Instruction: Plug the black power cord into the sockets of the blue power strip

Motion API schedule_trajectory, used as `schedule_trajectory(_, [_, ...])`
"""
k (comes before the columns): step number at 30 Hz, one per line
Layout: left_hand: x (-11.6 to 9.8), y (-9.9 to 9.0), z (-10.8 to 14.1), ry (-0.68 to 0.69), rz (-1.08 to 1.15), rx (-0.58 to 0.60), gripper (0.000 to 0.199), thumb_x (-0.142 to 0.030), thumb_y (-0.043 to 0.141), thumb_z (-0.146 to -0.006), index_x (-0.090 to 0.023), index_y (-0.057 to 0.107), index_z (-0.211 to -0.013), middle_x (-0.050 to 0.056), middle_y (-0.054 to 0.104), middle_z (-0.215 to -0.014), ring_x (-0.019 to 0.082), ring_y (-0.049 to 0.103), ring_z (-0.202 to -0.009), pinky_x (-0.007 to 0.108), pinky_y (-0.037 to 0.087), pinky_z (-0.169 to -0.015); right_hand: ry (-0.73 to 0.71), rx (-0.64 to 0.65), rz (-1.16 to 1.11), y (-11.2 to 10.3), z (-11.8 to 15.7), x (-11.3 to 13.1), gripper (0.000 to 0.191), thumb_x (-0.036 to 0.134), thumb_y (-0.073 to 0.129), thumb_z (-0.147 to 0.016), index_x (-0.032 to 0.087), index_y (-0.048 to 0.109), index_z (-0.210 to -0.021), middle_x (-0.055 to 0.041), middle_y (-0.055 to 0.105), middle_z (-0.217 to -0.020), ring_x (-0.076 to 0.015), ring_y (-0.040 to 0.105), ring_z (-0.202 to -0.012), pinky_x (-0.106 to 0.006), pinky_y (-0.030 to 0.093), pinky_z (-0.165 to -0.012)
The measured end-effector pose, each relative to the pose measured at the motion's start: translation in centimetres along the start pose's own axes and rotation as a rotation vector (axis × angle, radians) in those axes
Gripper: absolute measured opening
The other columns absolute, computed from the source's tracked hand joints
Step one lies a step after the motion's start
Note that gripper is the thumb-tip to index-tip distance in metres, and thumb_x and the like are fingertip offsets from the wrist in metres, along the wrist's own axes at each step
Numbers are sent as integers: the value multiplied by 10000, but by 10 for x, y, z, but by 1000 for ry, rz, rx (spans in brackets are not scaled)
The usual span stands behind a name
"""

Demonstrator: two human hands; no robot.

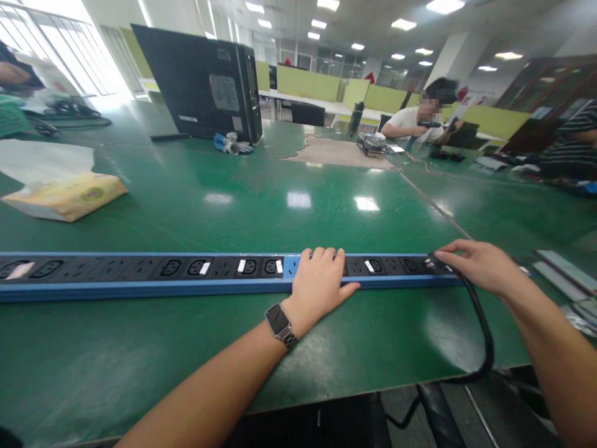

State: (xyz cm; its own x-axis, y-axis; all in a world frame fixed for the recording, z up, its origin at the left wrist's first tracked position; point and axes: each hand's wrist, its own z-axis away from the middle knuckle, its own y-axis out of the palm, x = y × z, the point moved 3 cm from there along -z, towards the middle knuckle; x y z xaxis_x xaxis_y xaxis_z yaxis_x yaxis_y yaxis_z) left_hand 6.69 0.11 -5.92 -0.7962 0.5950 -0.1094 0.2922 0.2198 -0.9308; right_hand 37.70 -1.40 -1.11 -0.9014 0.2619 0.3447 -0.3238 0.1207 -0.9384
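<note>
A long blue power strip [140,290] with a row of black sockets lies across the green table. My left hand [318,286], with a watch [278,320] on its wrist, is laid over the strip's middle. Its fingers curl over the far side and the thumb rests along the near edge, beside a blue socket [291,267]. Toward the strip's right end, my right hand [480,266] pinches a black power plug [437,262] just over the sockets. The plug's metal prongs show, tilted to the left. Its thick black cable [486,336] loops down past the table's front edge.
A tissue pack [69,194] sits at left. Behind it stand a black computer tower [200,87] and gloves [232,144]. Light-coloured bars [562,274] lie at right. Across the table [261,211], a person [405,121] in a cap leans over some items; another is at far right.
</note>
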Motion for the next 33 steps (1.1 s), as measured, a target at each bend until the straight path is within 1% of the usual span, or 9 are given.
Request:
schedule_trajectory(5, [0,1,0,0,-4,2,631,-603,563,-834,-156,516,-1277,122,630,-1163,288,541,-1084,427,369,-934,-170,62,110,6,-4,5,391,561,577,-744,203,705,-836,-30,650,-628,-201,587,-575,-302,399,-549])
schedule_trajectory(10, [0,0,0,2,-4,2,641,-599,560,-837,-137,518,-1280,124,632,-1155,290,542,-1081,431,370,-932,-198,16,145,15,-3,0,359,533,533,-788,209,668,-861,-26,646,-652,-195,597,-608,-294,410,-571])
schedule_trajectory(16, [0,1,0,4,-6,0,650,-601,562,-835,-130,520,-1281,125,628,-1164,289,541,-1081,431,373,-934,-187,-29,98,23,5,-7,369,526,473,-822,199,616,-915,-25,643,-659,-202,607,-627,-303,422,-596])
schedule_trajectory(21, [1,1,0,-3,-15,3,640,-607,556,-836,-151,518,-1283,126,630,-1169,290,542,-1079,425,371,-933,-209,-35,147,24,9,-1,374,529,461,-836,210,637,-922,-30,657,-669,-225,619,-650,-320,418,-612])
schedule_trajectory(23, [1,1,0,-3,-16,2,635,-603,557,-837,-151,519,-1282,126,631,-1163,291,543,-1075,424,373,-927,-188,-43,150,18,14,3,374,531,462,-839,219,654,-913,-35,659,-655,-234,624,-655,-325,417,-614])
schedule_trajectory(24, [0,1,-1,-1,-16,2,634,-600,557,-838,-148,520,-1281,126,632,-1159,291,543,-1074,425,373,-926,-162,-78,148,12,16,3,372,531,470,-838,222,661,-919,-41,665,-662,-239,629,-665,-326,419,-617])
schedule_trajectory(28, [0,0,0,7,-20,2,639,-602,556,-837,-143,518,-1280,125,631,-1147,290,543,-1075,424,374,-923,-38,-304,195,-26,20,-14,377,534,523,-799,249,677,-991,-66,705,-767,-254,640,-723,-329,422,-629])
schedule_trajectory(30, [0,0,0,5,-26,0,642,-602,555,-837,-145,514,-1285,126,630,-1149,289,541,-1078,420,373,-923,4,-294,222,-41,14,-32,378,524,548,-769,255,683,-999,-61,711,-783,-254,634,-727,-330,419,-634])
schedule_trajectory(33, [0,1,0,6,-28,-3,640,-605,538,-846,-140,514,-1286,127,629,-1148,290,542,-1076,426,374,-922,27,-192,261,-50,-1,-58,345,483,565,-753,238,696,-959,-66,710,-788,-247,622,-710,-336,418,-657])
